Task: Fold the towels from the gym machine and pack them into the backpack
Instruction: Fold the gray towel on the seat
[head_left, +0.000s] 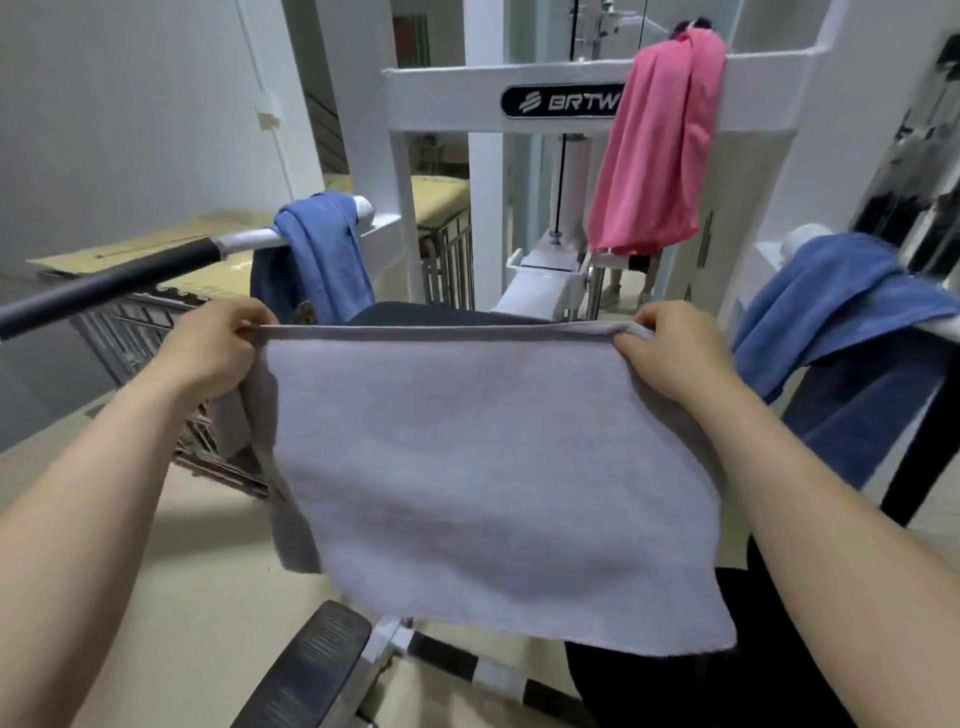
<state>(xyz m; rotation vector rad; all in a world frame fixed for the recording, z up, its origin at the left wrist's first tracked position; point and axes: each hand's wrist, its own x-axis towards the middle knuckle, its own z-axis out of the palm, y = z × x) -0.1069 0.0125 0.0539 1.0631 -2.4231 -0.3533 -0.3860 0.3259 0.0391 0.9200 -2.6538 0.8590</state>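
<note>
A grey towel hangs stretched out in front of me, doubled over so a second layer shows behind its left side. My left hand pinches its top left corner and my right hand pinches its top right corner. On the white gym machine a pink towel hangs from the upper crossbar. A blue towel is draped over the left handle bar. Another blue towel lies over the right handle bar. The backpack is not clearly in view; a dark shape shows just behind the towel's top edge.
The left handle has a black grip and points toward me. A black foot pedal sits low at the bottom. Metal racks and flat cardboard lie on the left. A black frame leg stands at the right.
</note>
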